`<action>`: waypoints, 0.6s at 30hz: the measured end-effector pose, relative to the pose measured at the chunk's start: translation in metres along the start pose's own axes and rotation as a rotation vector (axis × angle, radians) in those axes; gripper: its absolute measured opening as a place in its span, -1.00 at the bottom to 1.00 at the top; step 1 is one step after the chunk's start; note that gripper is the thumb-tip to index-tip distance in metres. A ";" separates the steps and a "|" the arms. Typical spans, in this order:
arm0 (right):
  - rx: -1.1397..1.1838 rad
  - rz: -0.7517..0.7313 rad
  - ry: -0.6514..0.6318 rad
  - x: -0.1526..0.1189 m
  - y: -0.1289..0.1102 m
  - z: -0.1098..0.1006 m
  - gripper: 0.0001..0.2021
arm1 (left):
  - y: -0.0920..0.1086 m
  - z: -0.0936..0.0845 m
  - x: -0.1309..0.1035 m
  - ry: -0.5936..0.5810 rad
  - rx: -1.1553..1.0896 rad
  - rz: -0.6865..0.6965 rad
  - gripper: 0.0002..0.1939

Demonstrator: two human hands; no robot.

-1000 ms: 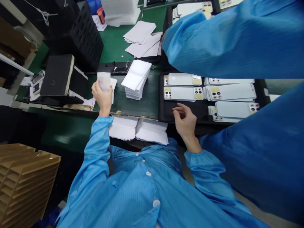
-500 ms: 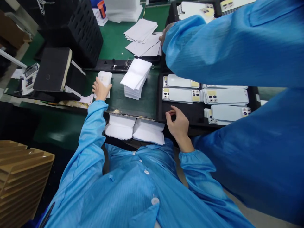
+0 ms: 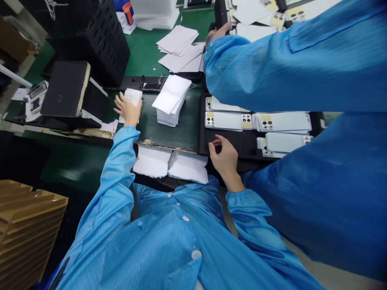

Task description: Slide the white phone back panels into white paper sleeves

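My left hand (image 3: 130,109) rests over a small white stack (image 3: 133,95) at the left of the green bench, its fingers spread. The hand hides part of the stack, and faint marks show on its top. To the right stands a taller pile of folded white sheets (image 3: 172,94), which neither hand touches. My right hand (image 3: 224,158) hovers at the near edge of a black tray (image 3: 232,139), fingers loosely curled, a gap at the thumb and nothing held. Pale phone back covers (image 3: 227,120) with camera cutouts lie in rows in that tray.
A co-worker's blue sleeve (image 3: 272,72) reaches across from the right, with their hand (image 3: 218,34) by another tray at the back. Loose white sheets (image 3: 178,40) lie behind. A black box (image 3: 65,88) and a calculator (image 3: 35,100) stand left; white pads (image 3: 187,167) sit under the bench edge.
My left hand's fingers have spread wider over the small stack. The co-worker's hand and sleeve have shifted, and the covers in the back tray show more. My right hand keeps nearly the same pose.
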State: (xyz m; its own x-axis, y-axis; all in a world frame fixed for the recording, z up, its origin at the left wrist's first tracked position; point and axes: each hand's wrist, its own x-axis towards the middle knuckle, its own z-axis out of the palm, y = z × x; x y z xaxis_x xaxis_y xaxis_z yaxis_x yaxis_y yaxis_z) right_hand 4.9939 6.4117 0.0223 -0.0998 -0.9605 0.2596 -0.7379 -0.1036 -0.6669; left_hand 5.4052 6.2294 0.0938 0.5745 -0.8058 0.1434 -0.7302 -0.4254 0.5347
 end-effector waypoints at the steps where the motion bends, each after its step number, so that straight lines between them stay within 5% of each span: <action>1: 0.003 -0.002 0.002 0.000 0.000 0.001 -0.56 | 0.006 -0.001 0.000 0.030 -0.077 0.047 -0.01; 4: 0.015 0.003 0.003 0.001 -0.001 0.004 -0.57 | 0.033 0.002 -0.001 0.002 -0.333 0.303 -0.27; 7: 0.058 -0.001 -0.020 0.005 -0.001 0.001 -0.59 | 0.066 0.016 -0.011 -0.179 -0.392 0.507 -0.30; 12: 0.034 0.032 -0.060 0.038 0.011 -0.023 -0.56 | 0.102 0.033 -0.046 -0.376 -0.239 0.504 -0.14; 18: -0.294 0.046 -0.134 0.104 0.048 -0.051 -0.23 | 0.113 0.012 -0.058 -0.327 -0.181 0.474 -0.19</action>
State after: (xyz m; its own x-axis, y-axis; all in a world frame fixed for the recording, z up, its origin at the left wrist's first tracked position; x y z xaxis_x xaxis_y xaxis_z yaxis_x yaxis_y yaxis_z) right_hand 4.9146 6.3194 0.0528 -0.0627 -0.9899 0.1268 -0.8979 0.0005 -0.4401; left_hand 5.2848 6.2233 0.1360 0.0376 -0.9876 0.1526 -0.7880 0.0646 0.6123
